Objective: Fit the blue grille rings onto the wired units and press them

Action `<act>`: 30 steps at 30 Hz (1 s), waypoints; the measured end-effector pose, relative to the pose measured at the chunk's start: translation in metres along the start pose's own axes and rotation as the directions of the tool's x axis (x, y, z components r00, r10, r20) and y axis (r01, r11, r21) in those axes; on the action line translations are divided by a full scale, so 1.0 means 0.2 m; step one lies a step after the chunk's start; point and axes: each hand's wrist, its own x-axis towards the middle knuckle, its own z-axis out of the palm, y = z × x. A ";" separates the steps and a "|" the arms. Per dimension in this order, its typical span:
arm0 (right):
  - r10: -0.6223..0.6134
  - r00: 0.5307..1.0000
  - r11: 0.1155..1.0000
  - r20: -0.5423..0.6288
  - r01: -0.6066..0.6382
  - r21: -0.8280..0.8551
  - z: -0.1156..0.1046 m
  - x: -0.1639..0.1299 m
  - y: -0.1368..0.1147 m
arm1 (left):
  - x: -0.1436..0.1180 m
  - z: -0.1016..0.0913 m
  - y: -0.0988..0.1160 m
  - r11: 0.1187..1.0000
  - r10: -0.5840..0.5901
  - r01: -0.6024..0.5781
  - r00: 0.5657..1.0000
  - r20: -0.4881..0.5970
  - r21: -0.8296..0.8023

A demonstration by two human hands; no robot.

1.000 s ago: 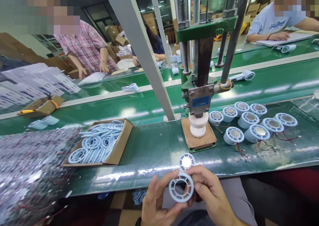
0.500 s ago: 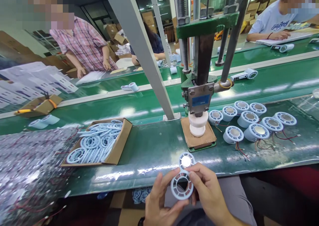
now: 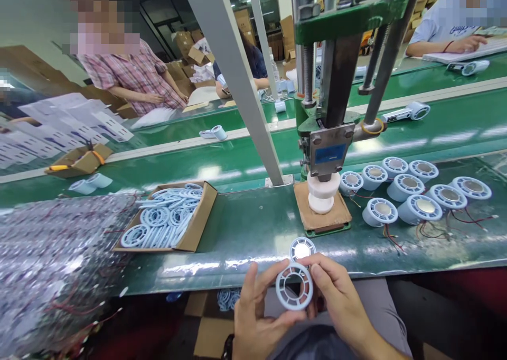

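Left hand [image 3: 255, 320] and right hand [image 3: 343, 304] are both pinching one pale blue ring [image 3: 294, 306] by its rim with the fingertips, lower centre of the frame, apparently just off the front edge of the green surface [image 3: 245, 238]. A pale blue cup with a silver top [image 3: 303, 250] is standing near that edge, directly beyond the ring; can't tell if the right fingers are touching it. Main risk: only fingertips are holding the ring, so a slack pinch could be letting it slip past the edge. Over-squeezing could be bending its thin spokes. A knuckle bump could be tipping the near cup. Right of frame, more cups [image 3: 380, 213] are standing close together with wires [image 3: 392, 239] lying loose; a snagged wire could be dragging one over. Press [image 3: 328, 154] is standing right of centre; a finger straying under its head could be getting crushed if it's descending. Left of centre, a cardboard box [image 3: 205, 217] is holding heaped rings [image 3: 170, 213]; hooked ones could be pulling others out.
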 end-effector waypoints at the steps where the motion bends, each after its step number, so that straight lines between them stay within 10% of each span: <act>1: 0.012 1.000 1.000 0.009 -0.013 0.012 0.00 0.00 0.01 | 0.00 0.00 0.00 1.000 0.008 -0.008 1.000 -0.005 0.006; 11: 0.081 0.991 0.996 0.104 -0.084 0.024 0.00 -0.03 0.01 | 0.00 -0.01 0.02 0.997 -0.030 0.034 0.997 -0.064 0.065; 21: -0.026 0.994 0.992 -0.110 0.012 -0.127 0.03 -0.02 0.02 | -0.07 0.01 -0.01 0.986 -0.125 0.140 0.980 -0.158 0.087; 30: -0.006 0.999 0.997 0.048 0.009 -0.074 -0.01 -0.02 0.03 | -0.03 0.00 0.02 0.978 -0.124 0.140 0.986 -0.112 0.151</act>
